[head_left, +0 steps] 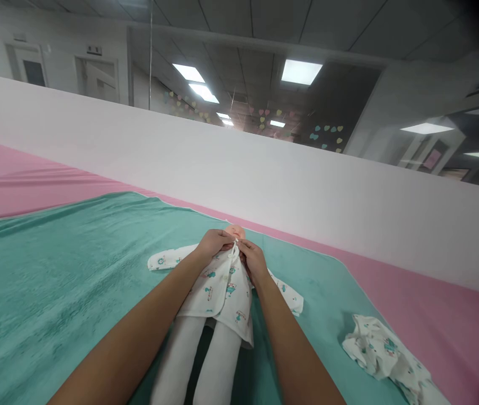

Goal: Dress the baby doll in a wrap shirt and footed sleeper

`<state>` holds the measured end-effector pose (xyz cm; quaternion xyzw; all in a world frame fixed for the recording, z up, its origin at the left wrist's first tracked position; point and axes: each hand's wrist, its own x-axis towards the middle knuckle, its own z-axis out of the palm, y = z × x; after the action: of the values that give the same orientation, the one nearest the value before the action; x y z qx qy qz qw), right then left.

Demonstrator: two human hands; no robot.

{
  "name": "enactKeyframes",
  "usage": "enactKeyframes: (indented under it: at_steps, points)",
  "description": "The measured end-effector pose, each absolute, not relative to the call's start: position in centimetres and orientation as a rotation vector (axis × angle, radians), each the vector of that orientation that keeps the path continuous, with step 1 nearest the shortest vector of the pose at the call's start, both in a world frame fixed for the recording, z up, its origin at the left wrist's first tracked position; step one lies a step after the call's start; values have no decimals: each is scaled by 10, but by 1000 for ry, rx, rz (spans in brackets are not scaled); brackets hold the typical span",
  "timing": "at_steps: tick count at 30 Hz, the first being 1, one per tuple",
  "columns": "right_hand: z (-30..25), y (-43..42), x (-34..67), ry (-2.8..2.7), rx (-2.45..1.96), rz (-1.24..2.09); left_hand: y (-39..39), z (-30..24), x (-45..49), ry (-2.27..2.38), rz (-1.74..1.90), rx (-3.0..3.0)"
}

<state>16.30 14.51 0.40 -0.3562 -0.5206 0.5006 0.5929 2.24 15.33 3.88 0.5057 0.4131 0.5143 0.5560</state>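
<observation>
A baby doll [236,231] lies on its back on a teal towel [62,281], with white cloth legs [188,354] stretched toward me. It wears a white printed top [222,289] with sleeves spread to both sides. My left hand [214,243] and my right hand [251,259] meet at the doll's neck. Both pinch the top's front edges near the collar, fingers closed on the fabric. The doll's face is mostly hidden behind my hands.
A crumpled white printed garment [385,351] lies on the towel at the right. Under the towel is a pink sheet [433,315]. A white partition [307,185] runs behind it, with a corridor and ceiling lights beyond.
</observation>
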Motion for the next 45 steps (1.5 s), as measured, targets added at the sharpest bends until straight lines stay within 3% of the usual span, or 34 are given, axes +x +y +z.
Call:
enactKeyframes:
  at_steps: [8,16,31,41,45]
  points:
    - [0,145,165,-1242,-765,1200,148,44,24,1028,1227,1292]
    - [11,143,160,-1427,-928,910,143,50,23,1076,1170,1359]
    - [2,149,161,-1351,-931,966,149,43,21,1028,1187,1217]
    - [1,150,161,-1376,-894,966,151,37,19,722,1200,1365]
    - [3,148,160,-1408,-913,940,148,40,17,797,1137,1470]
